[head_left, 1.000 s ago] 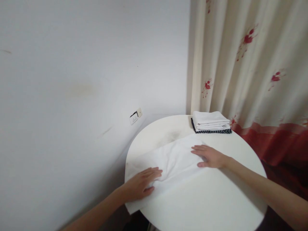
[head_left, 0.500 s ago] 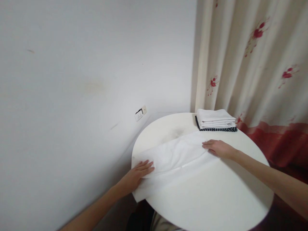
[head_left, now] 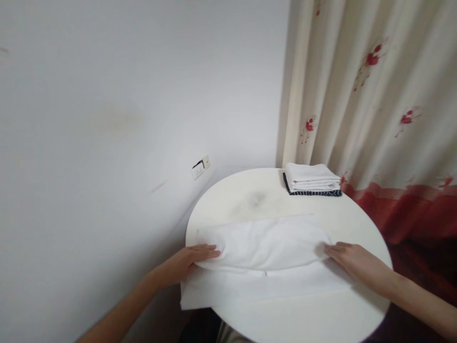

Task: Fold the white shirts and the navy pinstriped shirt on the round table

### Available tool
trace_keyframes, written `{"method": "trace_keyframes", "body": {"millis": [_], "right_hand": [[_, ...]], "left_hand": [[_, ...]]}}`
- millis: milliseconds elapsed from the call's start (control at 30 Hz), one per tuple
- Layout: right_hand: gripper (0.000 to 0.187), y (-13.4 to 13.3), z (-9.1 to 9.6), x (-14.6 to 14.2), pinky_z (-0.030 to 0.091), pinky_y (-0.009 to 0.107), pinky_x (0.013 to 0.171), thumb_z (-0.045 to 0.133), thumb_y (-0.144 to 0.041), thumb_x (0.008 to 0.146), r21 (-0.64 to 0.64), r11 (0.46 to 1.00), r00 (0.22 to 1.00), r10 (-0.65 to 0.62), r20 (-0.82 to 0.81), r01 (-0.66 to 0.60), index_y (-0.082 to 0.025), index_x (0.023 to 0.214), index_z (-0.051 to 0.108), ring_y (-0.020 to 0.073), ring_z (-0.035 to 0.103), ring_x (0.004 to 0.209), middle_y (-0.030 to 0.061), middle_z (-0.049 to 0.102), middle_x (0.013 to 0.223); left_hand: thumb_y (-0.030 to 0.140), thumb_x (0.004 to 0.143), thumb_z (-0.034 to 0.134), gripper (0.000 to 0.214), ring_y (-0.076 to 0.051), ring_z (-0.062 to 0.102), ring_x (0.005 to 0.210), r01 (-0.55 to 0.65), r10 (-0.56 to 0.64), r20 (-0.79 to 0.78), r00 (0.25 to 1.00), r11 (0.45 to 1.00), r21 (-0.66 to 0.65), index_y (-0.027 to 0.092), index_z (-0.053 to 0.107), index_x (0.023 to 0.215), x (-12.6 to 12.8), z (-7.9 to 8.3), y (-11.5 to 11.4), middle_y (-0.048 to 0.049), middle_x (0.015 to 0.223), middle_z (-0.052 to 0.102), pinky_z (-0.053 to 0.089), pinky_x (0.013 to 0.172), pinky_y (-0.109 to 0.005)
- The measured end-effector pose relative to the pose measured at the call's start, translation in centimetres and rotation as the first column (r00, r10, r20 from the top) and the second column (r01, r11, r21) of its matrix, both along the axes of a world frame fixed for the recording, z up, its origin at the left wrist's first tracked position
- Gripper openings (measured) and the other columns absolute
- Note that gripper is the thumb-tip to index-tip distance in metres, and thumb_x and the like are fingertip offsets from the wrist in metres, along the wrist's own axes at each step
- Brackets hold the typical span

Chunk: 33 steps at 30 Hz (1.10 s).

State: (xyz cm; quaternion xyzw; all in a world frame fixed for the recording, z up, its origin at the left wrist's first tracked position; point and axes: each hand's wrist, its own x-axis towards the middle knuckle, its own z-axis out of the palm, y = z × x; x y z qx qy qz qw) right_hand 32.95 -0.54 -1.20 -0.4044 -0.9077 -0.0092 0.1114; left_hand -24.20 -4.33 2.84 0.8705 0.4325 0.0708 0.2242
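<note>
A white cloth lies partly folded over itself across the table, its upper layer wrinkled and its lower layer showing along the near side. My left hand grips its left end, fingers on top and the thumb mostly hidden at the edge. At the right end, my right hand pinches the cloth's edge between bent fingers and thumb. The near left corner of the cloth hangs slightly past the table rim.
Folded white cloths are stacked on a dark patterned cloth at the back of the round white table. A wall with a socket stands close on the left. A flowered curtain hangs behind at right.
My right hand has moved toward me with the cloth's right end, turning the cloth straighter across the table. My left hand has gone from lying flat on the cloth to gripping its edge.
</note>
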Motion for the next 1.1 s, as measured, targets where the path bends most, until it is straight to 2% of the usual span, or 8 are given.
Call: {"method": "trace_keyframes", "body": {"millis": [100,200,333,467,567,767,967,1100], "right_hand": [[0.026,0.5,2.1,-0.6,0.053,0.031,0.074,0.051,-0.014,0.087,-0.035,0.999,1.0,-0.023,0.012,0.023,-0.027,0.091,0.073,0.0234,0.071,0.081,0.0046,0.076,0.087],[0.026,3.4,5.8,-1.9,0.049,0.029,0.074,0.048,-0.015,0.086,-0.064,0.99,0.991,-0.127,-0.037,0.125,-0.025,0.086,0.073,0.0223,0.069,0.079,0.0044,0.075,0.086],[0.026,10.2,10.3,-3.8,0.047,0.028,0.075,0.046,-0.018,0.084,-0.036,0.976,0.958,-0.217,-0.188,0.214,-0.02,0.089,0.071,0.0226,0.067,0.083,0.0056,0.075,0.089],[0.027,18.3,12.6,-5.8,0.045,0.026,0.074,0.046,-0.015,0.083,0.019,0.96,0.929,-0.266,-0.256,0.28,-0.016,0.092,0.071,0.021,0.066,0.083,0.0064,0.074,0.088],[0.026,23.2,13.0,-7.6,0.044,0.025,0.074,0.049,-0.014,0.084,0.04,0.952,0.944,-0.294,-0.148,0.303,-0.016,0.096,0.072,0.0208,0.067,0.087,0.0074,0.075,0.093],[0.034,29.0,10.9,-11.8,0.046,0.03,0.085,0.048,-0.012,0.09,0.126,0.947,0.93,-0.315,0.188,0.295,-0.017,0.113,0.071,0.0246,0.068,0.102,0.0136,0.074,0.112],[0.031,33.0,7.8,-15.4,0.045,0.036,0.088,0.046,-0.005,0.09,0.164,0.942,0.896,-0.33,0.298,0.292,-0.011,0.106,0.072,0.0279,0.067,0.103,0.0192,0.073,0.105],[0.032,35.6,7.2,-16.6,0.045,0.038,0.089,0.044,-0.006,0.092,0.183,0.918,0.882,-0.391,0.263,0.353,-0.01,0.11,0.07,0.0289,0.065,0.107,0.0216,0.071,0.11]], "left_hand": [[0.019,0.091,0.047,0.043,-0.024,0.062,0.121,-0.087,0.086,-0.016,0.996,0.996,-0.03,0.03,0.068,0.128,0.1,2.0,1.9,0.0009,0.131,0.069,0.04,0.111,-0.038],[0.034,0.091,0.054,0.029,-0.023,0.069,0.104,-0.114,0.114,0.012,0.993,0.993,-0.041,0.023,0.076,0.108,0.2,5.0,5.2,-0.0029,0.11,0.077,0.049,0.097,-0.032],[0.053,0.089,0.056,0.039,-0.023,0.069,0.092,-0.228,0.226,0.086,0.97,0.974,0.012,0.019,0.076,0.091,-0.5,8.9,11.1,-0.0037,0.096,0.077,0.051,0.085,-0.029],[0.058,0.084,0.058,0.047,-0.025,0.067,0.096,-0.404,0.38,0.189,0.906,0.908,0.114,0.015,0.074,0.096,-1.9,10.3,17.2,-0.0062,0.102,0.076,0.05,0.086,-0.03],[0.053,0.084,0.057,0.042,-0.024,0.066,0.098,-0.446,0.418,0.175,0.891,0.877,0.18,0.016,0.074,0.094,-2.6,9.4,21.8,-0.007,0.1,0.076,0.049,0.089,-0.03],[0.041,0.081,0.057,0.031,-0.025,0.068,0.096,-0.447,0.452,0.047,0.891,0.852,0.271,0.017,0.076,0.087,-3.7,4.4,30.2,-0.0085,0.097,0.077,0.049,0.089,-0.032],[0.034,0.078,0.064,0.02,-0.023,0.069,0.089,-0.483,0.503,-0.014,0.864,0.838,0.254,0.02,0.077,0.081,-5.5,0.9,35.4,-0.0058,0.089,0.078,0.05,0.082,-0.029],[0.033,0.083,0.061,0.021,-0.023,0.067,0.099,-0.57,0.598,0.001,0.802,0.764,0.301,0.02,0.076,0.089,-5.6,0.0,37.6,-0.0058,0.101,0.076,0.048,0.09,-0.031]]}}
